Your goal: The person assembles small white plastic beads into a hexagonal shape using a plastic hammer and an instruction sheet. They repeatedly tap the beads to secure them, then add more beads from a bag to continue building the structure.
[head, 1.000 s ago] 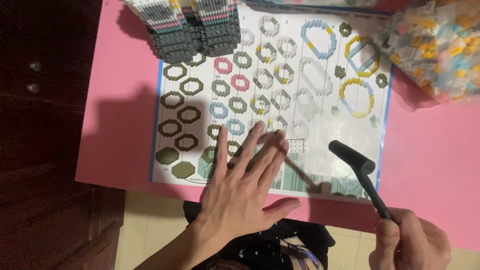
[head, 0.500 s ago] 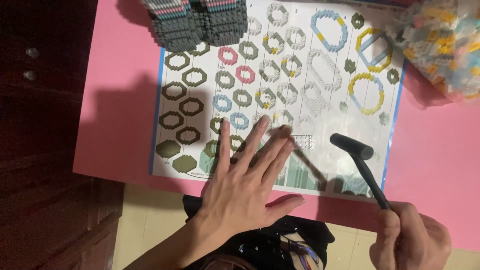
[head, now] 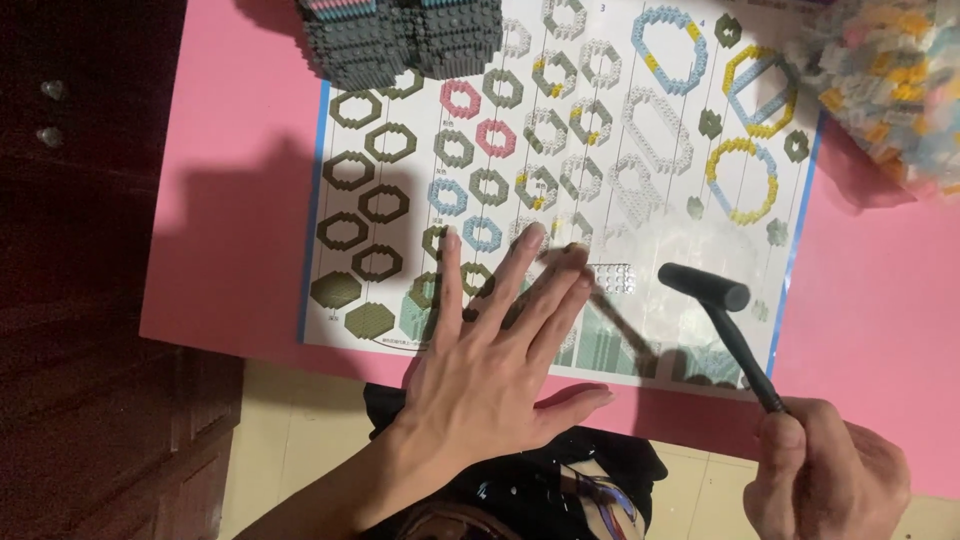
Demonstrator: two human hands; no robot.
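left hand (head: 490, 360) pressed flat, fingers spread, low centre on glossy instruction sheet (head: 560, 180), barely shifted from a second ago. right hand (head: 825, 480), lower right, fist closed on small black hammer (head: 725, 320), head now nearer tiny white studded plate (head: 612, 278). dark brick block (head: 400, 40) at top, on pink table (head: 240, 180).

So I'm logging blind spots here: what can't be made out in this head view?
- Sheet under the left hand: hidden.
- Dark block build: cut off by the top edge.
- Bag of pieces: cut by the right edge, blurred.
- Hammer grip: inside the right hand.
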